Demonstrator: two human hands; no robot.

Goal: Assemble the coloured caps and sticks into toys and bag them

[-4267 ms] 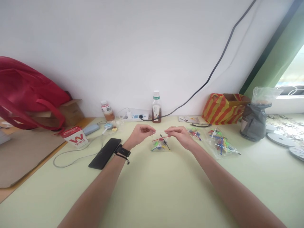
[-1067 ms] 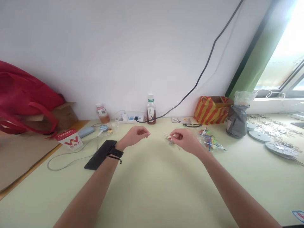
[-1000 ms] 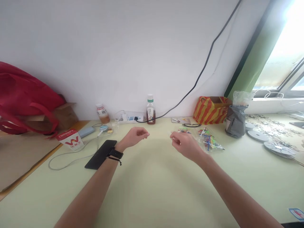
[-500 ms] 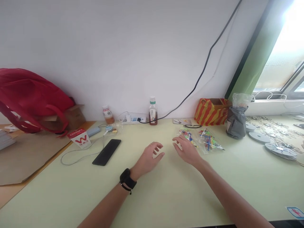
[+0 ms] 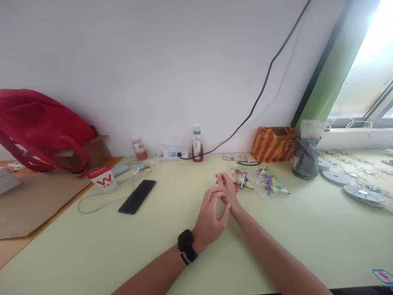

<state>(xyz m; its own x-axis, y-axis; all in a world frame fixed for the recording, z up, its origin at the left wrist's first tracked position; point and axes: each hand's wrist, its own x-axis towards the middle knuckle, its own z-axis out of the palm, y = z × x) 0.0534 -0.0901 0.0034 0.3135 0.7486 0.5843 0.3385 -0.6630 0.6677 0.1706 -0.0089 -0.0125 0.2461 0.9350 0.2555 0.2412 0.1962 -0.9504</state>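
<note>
My left hand [image 5: 211,217], with a ring and a black watch [image 5: 186,244] at its wrist, is over the middle of the table. Its fingers are bent and its thumb stands apart, with nothing in its grasp. Its fingertips overlap the side of my right hand [image 5: 227,191]; whether they touch cannot be made out. My right hand points away from me, loosely curved and holding nothing visible, some fingers partly hidden. Just right of it lies a clear bag of small coloured plastic pieces [image 5: 243,179], beside a second similar bag [image 5: 270,182].
A black phone [image 5: 137,197] and a red-and-white box [image 5: 102,180] are at left. By the wall are a drink bottle [image 5: 197,145], a power strip [image 5: 173,155] and a striped bag [image 5: 273,145]. Farther right stand a grey bag [image 5: 306,159] and round grey discs [image 5: 364,194].
My left hand has moved right, towards my right hand. My right hand has shifted slightly left and turned, so the two now overlap. The bags have stayed in place.
</note>
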